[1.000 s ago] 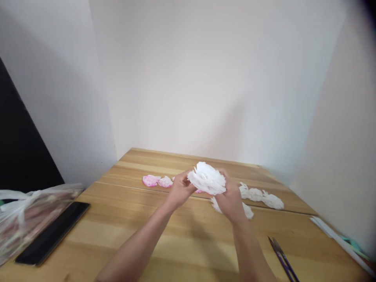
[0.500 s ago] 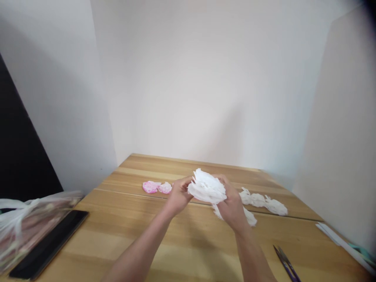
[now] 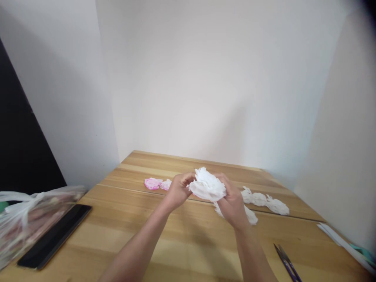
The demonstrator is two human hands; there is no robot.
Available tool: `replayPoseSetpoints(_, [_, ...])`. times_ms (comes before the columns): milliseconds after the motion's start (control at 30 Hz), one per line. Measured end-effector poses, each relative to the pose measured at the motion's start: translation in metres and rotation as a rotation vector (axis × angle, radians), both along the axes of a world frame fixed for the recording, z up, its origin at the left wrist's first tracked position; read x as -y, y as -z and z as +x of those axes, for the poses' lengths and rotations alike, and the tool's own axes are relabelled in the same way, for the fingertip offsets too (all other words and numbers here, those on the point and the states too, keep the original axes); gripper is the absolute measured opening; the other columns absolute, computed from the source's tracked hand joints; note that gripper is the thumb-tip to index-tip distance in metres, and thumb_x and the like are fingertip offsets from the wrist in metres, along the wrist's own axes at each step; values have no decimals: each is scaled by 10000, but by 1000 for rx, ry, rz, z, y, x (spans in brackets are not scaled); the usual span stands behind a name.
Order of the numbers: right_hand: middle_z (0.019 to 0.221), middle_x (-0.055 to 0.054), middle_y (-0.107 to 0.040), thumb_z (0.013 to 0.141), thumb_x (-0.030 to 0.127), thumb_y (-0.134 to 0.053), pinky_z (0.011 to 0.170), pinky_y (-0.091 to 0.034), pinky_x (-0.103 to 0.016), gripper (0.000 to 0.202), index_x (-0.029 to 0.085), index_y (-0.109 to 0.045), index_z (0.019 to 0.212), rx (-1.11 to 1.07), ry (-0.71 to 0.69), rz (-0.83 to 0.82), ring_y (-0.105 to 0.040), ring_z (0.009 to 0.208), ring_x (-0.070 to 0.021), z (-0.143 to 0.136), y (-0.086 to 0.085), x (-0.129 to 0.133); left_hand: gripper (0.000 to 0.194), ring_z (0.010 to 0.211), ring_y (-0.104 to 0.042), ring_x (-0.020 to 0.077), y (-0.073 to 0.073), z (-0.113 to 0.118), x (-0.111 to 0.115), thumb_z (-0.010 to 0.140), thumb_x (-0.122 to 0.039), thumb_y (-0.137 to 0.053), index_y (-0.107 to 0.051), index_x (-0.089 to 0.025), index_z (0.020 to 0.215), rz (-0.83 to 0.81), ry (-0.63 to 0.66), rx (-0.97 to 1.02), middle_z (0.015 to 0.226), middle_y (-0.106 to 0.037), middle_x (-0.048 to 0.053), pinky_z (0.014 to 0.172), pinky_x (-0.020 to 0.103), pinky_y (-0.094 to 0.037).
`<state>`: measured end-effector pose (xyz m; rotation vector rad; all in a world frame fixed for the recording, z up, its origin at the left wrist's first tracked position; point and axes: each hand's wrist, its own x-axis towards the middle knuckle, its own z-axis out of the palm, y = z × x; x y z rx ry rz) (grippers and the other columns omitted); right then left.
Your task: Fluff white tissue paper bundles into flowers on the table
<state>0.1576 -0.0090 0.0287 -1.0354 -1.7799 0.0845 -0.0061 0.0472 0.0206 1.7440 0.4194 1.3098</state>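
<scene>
Head view: white ruffled flower (image 3: 208, 188) held above the bench (image 3: 164, 258), near the middle of the frame, between the left hand (image 3: 178, 192) and the right hand (image 3: 233, 203). Left fingers are pinched together on its left margin; right fingers are clamped on its right side, their tips hidden behind the layers. The material appears to be thin tissue or similar sheet, judged light, soft, hardly slippery and easily torn or crushed. The gathered base, not visible here, is probably the firmest hold; the frilled upper edges call for only a light pinch.

Beyond the left hand lie pink-edged flowers (image 3: 152, 183), partly covered by that hand. A white piece (image 3: 251, 216) lies beneath and behind the right hand, and a row of white flowers (image 3: 258, 199) extends to its right. Wood surface spreads toward the wearer between the black phone (image 3: 55, 237) at left and the scissors (image 3: 286, 262) at right, whose points face away from the wearer. The wall (image 3: 188, 78) bounds the far edge; a plastic bag (image 3: 26, 211) and white strips (image 3: 343, 243) flank the sides, narrowing sideways room there.
</scene>
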Motion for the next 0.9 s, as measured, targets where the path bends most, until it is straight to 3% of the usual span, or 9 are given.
replayPoseSetpoints(167, [1030,-47,-638,812,146,-521,767,-459,-275,252,236,-620,1025,-20,-45,33,-595,916,-186,1,1,0,118,744,-645,146,2,-2,-3,725,-243,-673,-683,-143,787,52,82,25,811,-712,53,686,215,-475])
replayPoseSetpoints(333, [1022,-42,-643,797,124,-537,773,-463,-265,232,239,-627,976,-76,-125,47,-597,885,-165,0,4,-3,147,727,-650,143,0,-9,-2,811,-218,-577,-710,-158,792,218,-51,-71,793,-720,51,687,215,-465])
replayPoseSetpoints(467, [1046,-36,-645,771,103,-561,810,-454,-268,293,250,-630,1015,-146,-129,8,-595,960,-175,-1,9,-4,170,704,-645,130,-6,-13,2,780,-109,-564,-713,-174,829,351,-143,-125,781,-721,34,677,209,-452])
replayPoseSetpoints(600, [1011,-38,-661,752,102,-584,807,-459,-272,323,242,-632,1039,-201,-122,-27,-596,969,-182,-4,10,-2,231,692,-640,128,-13,-17,10,734,-35,-554,-705,-172,843,426,-165,-163,790,-719,36,634,205,-435])
replayPoseSetpoints(900, [1013,-33,-664,733,77,-598,790,-464,-264,290,250,-637,963,-270,-213,33,-601,967,-175,-17,3,15,215,748,-657,140,-25,-29,32,816,-89,-518,-693,-177,904,620,-210,-156,829,-722,58,687,221,-472])
